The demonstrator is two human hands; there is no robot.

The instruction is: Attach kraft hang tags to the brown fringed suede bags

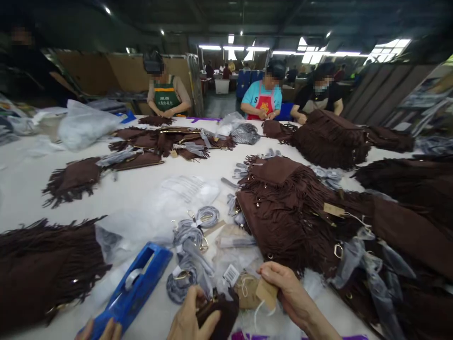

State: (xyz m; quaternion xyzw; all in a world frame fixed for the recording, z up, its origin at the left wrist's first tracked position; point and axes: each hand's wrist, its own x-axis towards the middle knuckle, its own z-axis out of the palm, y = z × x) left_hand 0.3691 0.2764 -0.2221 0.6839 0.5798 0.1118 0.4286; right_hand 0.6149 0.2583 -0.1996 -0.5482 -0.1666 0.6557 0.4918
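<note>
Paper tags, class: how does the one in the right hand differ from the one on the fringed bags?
The held tag is pinched in the right hand; the resting tag lies on the fringed bags. The held tag looks larger and squarish; the resting tag looks smaller and narrow. Both are tan, with white string.

Matt suede-like bags [283, 208], paper tag [267, 293], smooth plastic dispenser [132, 289]

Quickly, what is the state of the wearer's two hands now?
Left hand: closed, holding a dark brown item.
Right hand: closed, pinching a tan tag.
</note>
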